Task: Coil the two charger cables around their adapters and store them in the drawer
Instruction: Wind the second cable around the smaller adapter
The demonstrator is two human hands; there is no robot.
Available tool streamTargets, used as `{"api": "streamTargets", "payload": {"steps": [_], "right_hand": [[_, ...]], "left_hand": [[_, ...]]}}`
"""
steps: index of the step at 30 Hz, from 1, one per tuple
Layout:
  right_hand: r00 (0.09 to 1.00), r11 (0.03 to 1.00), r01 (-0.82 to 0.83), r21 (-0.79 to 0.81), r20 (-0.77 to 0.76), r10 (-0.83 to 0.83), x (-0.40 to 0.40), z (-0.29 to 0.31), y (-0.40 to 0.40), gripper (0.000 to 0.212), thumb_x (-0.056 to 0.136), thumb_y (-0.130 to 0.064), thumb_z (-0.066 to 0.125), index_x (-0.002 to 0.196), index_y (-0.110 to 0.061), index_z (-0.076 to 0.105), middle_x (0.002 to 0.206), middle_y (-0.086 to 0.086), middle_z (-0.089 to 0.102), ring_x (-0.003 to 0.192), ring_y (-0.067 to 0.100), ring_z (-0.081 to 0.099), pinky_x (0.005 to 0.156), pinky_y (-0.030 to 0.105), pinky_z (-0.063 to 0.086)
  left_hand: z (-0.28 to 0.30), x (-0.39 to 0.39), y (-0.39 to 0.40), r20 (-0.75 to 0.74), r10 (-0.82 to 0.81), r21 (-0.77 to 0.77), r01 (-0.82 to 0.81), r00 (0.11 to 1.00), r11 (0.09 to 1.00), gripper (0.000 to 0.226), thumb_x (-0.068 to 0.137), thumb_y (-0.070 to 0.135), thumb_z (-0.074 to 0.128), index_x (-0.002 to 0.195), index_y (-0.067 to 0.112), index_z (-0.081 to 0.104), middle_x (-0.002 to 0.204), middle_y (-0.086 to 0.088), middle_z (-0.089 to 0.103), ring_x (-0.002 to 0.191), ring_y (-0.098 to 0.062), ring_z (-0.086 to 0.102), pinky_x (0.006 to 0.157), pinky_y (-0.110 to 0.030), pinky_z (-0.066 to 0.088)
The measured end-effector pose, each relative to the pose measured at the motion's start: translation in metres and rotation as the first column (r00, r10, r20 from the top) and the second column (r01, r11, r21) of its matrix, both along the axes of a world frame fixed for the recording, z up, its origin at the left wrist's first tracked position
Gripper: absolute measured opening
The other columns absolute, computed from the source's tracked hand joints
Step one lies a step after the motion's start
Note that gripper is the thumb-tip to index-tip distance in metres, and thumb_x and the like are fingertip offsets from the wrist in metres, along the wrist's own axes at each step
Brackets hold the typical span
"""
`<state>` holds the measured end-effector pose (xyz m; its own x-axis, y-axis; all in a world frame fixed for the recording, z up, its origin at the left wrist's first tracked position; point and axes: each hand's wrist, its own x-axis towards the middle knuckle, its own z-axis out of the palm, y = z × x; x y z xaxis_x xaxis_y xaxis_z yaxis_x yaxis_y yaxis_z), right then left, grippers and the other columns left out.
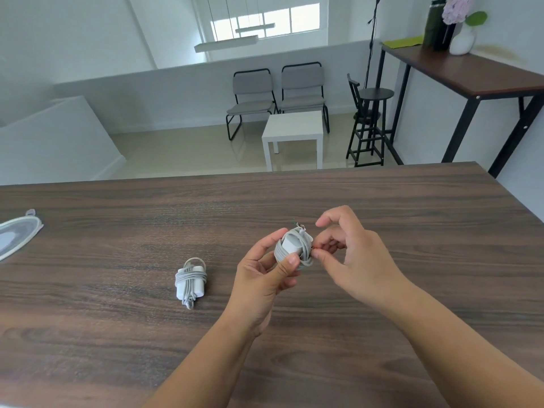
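Observation:
A white adapter with its grey cable wound around it [190, 281] lies on the dark wooden table [382, 201], left of my hands. Above the table's middle, my left hand [263, 278] grips a second white adapter [293, 244] with grey cable looped around it. My right hand [350, 254] pinches the cable end at that adapter's right side, thumb and forefinger closed on it. A frayed cable tip sticks up above the adapter. No drawer is in view.
A grey and white flat object [14, 235] lies at the table's left edge. Beyond the table's far edge stand a white side table [291, 134], two grey chairs [276, 92], black stools [369, 122] and a tall dark bench [471, 75] at right.

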<state>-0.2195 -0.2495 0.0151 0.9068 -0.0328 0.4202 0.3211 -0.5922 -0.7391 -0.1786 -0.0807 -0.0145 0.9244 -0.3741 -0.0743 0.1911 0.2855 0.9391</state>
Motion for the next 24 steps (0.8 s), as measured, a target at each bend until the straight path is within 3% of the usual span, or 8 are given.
{"api": "streamTargets", "payload": {"steps": [4,8,10,15,19,24], "right_hand": [[0.997,0.998,-0.066,-0.004,-0.046,0.066,0.001,-0.005,0.0,0.045,0.084,-0.006,0.067,0.108,-0.033,0.041,0.09,-0.016,0.071,0.089,-0.004,0.065,0.082,0.009,0.047],[0.995,0.957,-0.028,0.29,-0.082,0.054,0.0,-0.017,0.0,0.038,0.084,-0.007,0.068,0.108,-0.029,0.048,0.112,-0.011,0.068,0.103,0.003,0.065,0.093,0.02,0.049],[0.995,0.901,0.018,0.433,-0.095,0.025,0.003,-0.021,0.003,0.037,0.085,-0.003,0.065,0.108,-0.03,0.053,0.112,-0.008,0.066,0.1,0.009,0.065,0.091,0.029,0.051],[0.964,0.82,0.113,0.561,-0.261,0.046,0.01,-0.03,0.007,0.027,0.083,-0.008,0.059,0.098,-0.03,0.061,0.098,-0.002,0.069,0.092,0.027,0.064,0.084,0.042,0.051],[0.9,0.751,0.134,0.647,-0.397,0.18,0.013,-0.04,0.02,0.023,0.091,-0.002,0.053,0.101,-0.019,0.063,0.101,0.01,0.069,0.086,0.019,0.063,0.081,0.033,0.05],[0.754,0.576,0.081,0.814,-0.428,0.498,0.017,-0.048,0.058,0.024,0.095,-0.011,0.053,0.117,-0.01,0.061,0.11,0.014,0.07,0.091,0.023,0.065,0.083,0.032,0.052]], "left_hand": [[0.0,0.002,0.001,-0.049,0.053,-0.041,-0.055,0.997,0.998,0.047,0.071,0.015,0.071,0.117,0.023,0.065,0.09,-0.004,0.075,0.067,-0.011,0.064,0.056,-0.018,0.053],[-0.003,0.004,0.0,-0.079,0.06,-0.099,-0.068,0.995,0.993,0.045,0.072,0.016,0.07,0.116,0.025,0.065,0.091,-0.005,0.074,0.069,-0.013,0.065,0.055,-0.018,0.053],[-0.003,0.003,0.0,-0.055,0.072,-0.068,-0.076,0.996,0.995,0.051,0.071,0.017,0.072,0.12,0.027,0.063,0.096,-0.005,0.074,0.073,-0.014,0.065,0.057,-0.02,0.054],[-0.009,0.006,0.019,0.104,0.192,0.15,-0.207,0.976,0.967,0.07,0.066,0.024,0.085,0.129,0.034,0.055,0.117,-0.001,0.068,0.088,-0.014,0.069,0.066,-0.026,0.054],[-0.019,-0.001,0.041,0.167,0.245,0.242,-0.28,0.955,0.929,0.071,0.062,0.02,0.089,0.126,0.025,0.058,0.106,0.006,0.074,0.087,-0.013,0.07,0.074,-0.029,0.057],[-0.031,-0.018,0.066,0.548,0.2,0.504,-0.511,0.812,0.696,0.064,0.06,0.034,0.091,0.116,0.039,0.062,0.112,0.013,0.061,0.087,-0.007,0.064,0.076,-0.022,0.053]]}}
